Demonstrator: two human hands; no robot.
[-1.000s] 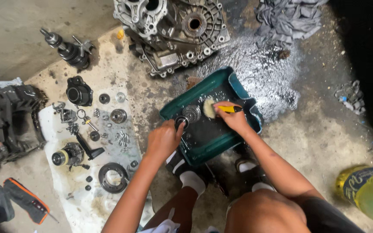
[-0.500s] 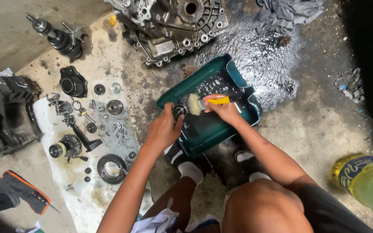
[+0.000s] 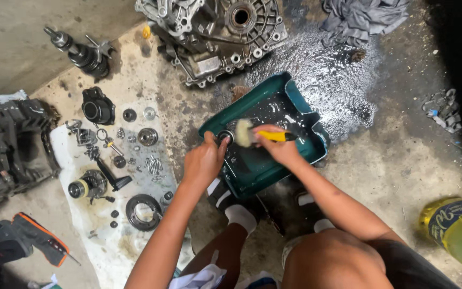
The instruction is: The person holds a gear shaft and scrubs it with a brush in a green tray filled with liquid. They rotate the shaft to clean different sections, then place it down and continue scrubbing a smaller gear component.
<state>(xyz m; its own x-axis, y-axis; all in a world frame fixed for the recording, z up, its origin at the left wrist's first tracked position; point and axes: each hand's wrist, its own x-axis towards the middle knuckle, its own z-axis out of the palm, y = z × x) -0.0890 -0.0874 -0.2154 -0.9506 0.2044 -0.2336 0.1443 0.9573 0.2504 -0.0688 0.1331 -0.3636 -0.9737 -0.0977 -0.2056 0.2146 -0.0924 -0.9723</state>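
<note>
Watching the head view: left hand point(image 3: 203, 160) is pinching a small round metal part point(image 3: 224, 137) over the green basin point(image 3: 300, 107), steadying it, I judge, while right hand point(image 3: 276, 145), clenched on a yellow-handled brush point(image 3: 252, 134), is pressing bristles to it; cleaned pieces are lying on the white cloth point(image 3: 108, 235).

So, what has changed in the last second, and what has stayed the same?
Very little. The right hand has shifted the yellow brush slightly left, so its bristles now lie against the small round part that the left hand holds. Both grips are unchanged, over the green tray. The parts on the white cloth and the metal housing lie as before.
</note>
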